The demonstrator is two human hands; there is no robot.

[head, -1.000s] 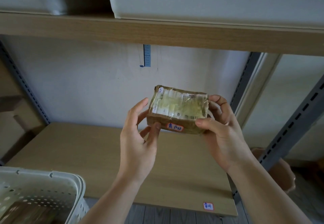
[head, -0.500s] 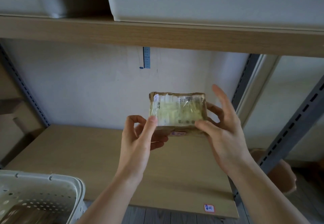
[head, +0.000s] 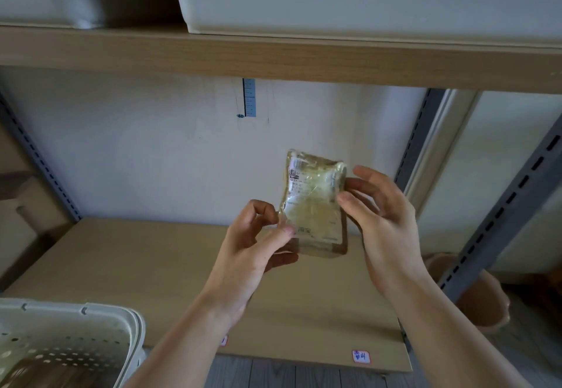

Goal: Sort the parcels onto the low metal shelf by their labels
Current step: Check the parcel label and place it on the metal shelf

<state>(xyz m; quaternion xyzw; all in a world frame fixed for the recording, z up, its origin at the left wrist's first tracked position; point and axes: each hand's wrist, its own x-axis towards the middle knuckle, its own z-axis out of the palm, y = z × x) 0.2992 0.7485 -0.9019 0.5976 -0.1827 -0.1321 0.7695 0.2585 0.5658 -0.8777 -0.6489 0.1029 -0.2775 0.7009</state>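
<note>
A small brown parcel (head: 313, 205) wrapped in clear tape, with a white printed label on its face, stands on end in the air above the low shelf board (head: 152, 266). My left hand (head: 252, 254) pinches its lower left edge between thumb and fingers. My right hand (head: 380, 214) holds its right edge with thumb in front and fingers behind. Two small red-bordered stickers sit on the shelf's front edge, one (head: 361, 356) at the right and one (head: 223, 340) partly hidden behind my left forearm.
A white perforated basket (head: 70, 333) with brown parcels inside stands at the lower left. Grey slotted uprights (head: 498, 217) frame the shelf. An upper wooden shelf (head: 273, 59) carries white bins. A brown pot (head: 483, 299) sits on the floor at right.
The parcel has been turned from lying lengthwise to standing on end, label facing me. Both hands shifted their hold; the red sticker on its edge no longer shows.
</note>
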